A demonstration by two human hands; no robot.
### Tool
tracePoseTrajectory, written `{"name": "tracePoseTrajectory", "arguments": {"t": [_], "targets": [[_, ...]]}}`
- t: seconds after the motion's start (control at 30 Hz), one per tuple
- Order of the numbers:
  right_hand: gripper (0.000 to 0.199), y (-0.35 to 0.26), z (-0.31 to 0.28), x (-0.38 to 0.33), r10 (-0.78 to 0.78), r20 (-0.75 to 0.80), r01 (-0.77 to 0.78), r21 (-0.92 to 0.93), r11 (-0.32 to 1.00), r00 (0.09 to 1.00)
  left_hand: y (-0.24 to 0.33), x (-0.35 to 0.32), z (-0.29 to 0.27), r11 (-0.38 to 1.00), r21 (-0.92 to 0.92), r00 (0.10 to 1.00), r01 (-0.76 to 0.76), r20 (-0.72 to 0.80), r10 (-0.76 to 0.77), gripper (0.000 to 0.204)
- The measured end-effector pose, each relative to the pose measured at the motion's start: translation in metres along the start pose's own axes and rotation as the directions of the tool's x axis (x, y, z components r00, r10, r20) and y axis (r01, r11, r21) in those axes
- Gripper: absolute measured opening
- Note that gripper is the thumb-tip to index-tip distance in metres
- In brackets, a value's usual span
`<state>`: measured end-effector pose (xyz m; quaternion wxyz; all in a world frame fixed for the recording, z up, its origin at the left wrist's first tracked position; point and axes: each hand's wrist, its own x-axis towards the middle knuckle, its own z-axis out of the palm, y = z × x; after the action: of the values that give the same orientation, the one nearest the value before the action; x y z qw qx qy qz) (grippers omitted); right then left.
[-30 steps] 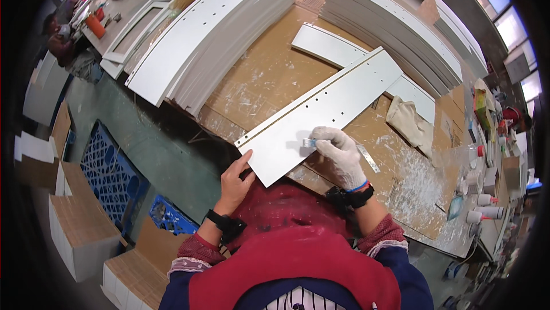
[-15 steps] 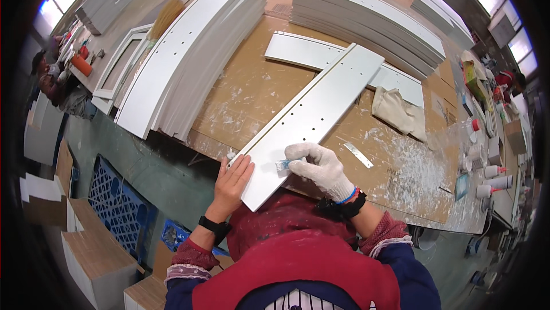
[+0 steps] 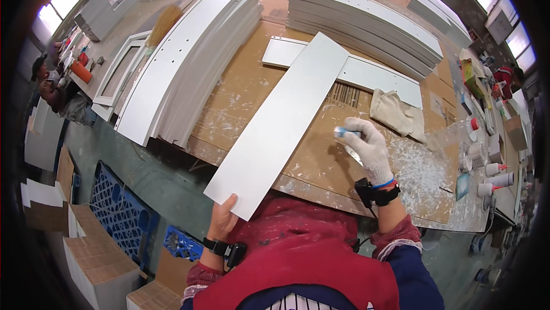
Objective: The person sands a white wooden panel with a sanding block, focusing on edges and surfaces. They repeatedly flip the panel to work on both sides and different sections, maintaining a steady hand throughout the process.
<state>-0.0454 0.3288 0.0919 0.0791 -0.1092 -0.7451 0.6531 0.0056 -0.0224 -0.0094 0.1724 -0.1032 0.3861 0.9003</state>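
Note:
A long white board (image 3: 278,126) slants across the table, plain face up, its far end resting over another white board (image 3: 381,78). My bare left hand (image 3: 223,218) grips the near end, with the thumb on top and the fingers hidden below. My right hand (image 3: 368,146), in a white knit glove, is off the board to its right. It pinches a small blue and whitish piece (image 3: 346,132), whose kind I cannot make out. Partly behind the right hand lies a thin metal strip (image 3: 353,155). A cream cloth (image 3: 395,114) is crumpled just beyond.
Tall stacks of white boards stand at left (image 3: 189,58) and at the back (image 3: 366,23). Cardboard (image 3: 229,104) covers the tabletop. At right are a clear bottle (image 3: 458,131) and several white bottles. A blue plastic crate (image 3: 117,212) is on the floor; another person (image 3: 63,92) sits far left.
The board has been turned over: its holed, grooved face was up, now a plain one is. My left hand moved to its near end; my right hand moved right, off the board.

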Motion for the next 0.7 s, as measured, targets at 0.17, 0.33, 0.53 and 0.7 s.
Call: {"name": "tracePoseTrajectory", "arguments": {"t": [0.17, 0.33, 0.53, 0.7], "targets": [[0.028, 0.042, -0.064, -0.001, 0.083, -0.165, -0.099, -0.089, 0.991, 0.983, -0.010, -0.011, -0.006, 0.990, -0.133, 0.998, 0.049, -0.036, -0.054, 0.058], [0.026, 0.052, -0.084, 0.001, 0.083, -0.267, -0.117, -0.116, 0.986, 0.960, -0.009, -0.015, -0.014, 0.985, -0.159, 0.993, 0.064, -0.092, -0.079, 0.055], [0.025, 0.055, -0.099, 0.006, -0.177, -0.221, -0.008, -0.645, 0.764, 0.959, -0.012, -0.020, -0.021, 0.964, -0.247, 0.976, 0.096, -0.167, -0.140, 0.055], [0.023, 0.020, -0.085, 0.000, -0.407, -0.093, 0.124, -0.871, 0.476, 0.909, -0.015, -0.021, -0.023, 0.960, -0.262, 0.957, 0.102, -0.236, -0.166, 0.053]]}}
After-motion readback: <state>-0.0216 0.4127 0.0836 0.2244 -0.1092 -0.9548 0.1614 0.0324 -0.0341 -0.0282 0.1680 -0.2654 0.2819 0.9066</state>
